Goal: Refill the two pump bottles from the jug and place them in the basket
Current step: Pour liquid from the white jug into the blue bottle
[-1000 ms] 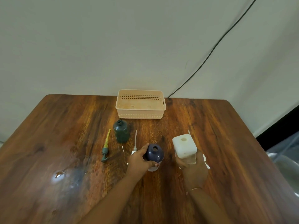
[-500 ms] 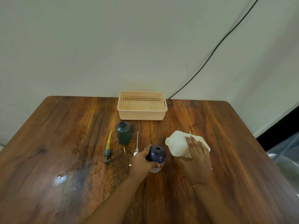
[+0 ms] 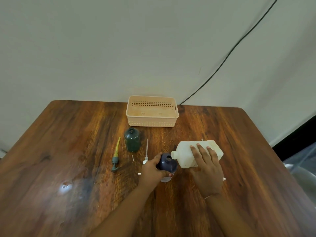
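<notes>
Basket (image 3: 152, 123): peach, slotted, at the table's far edge, against the wall. It is the reference for all places below.
Blue bottle (image 3: 166, 163): upright and uncapped, in front of the basket and slightly to its right, on your side.
Left hand (image 3: 151, 171): your fingers and thumb curl round the Blue bottle, holding it in place.
Jug (image 3: 185, 153): white, tipped on its side, right of the Blue bottle. Its spout is just at the bottle's open mouth; no flow can be made out.
Right hand (image 3: 206, 166): your fingers lie across the Jug's upper face and grip it. The thumb is hidden.
Green bottle (image 3: 132, 140): upright and open, just in front of the basket's left half.
Pump heads: one green with a yellow tube (image 3: 115, 157), left of the Green bottle. The other is white (image 3: 146, 149), lying between the two bottles.
</notes>
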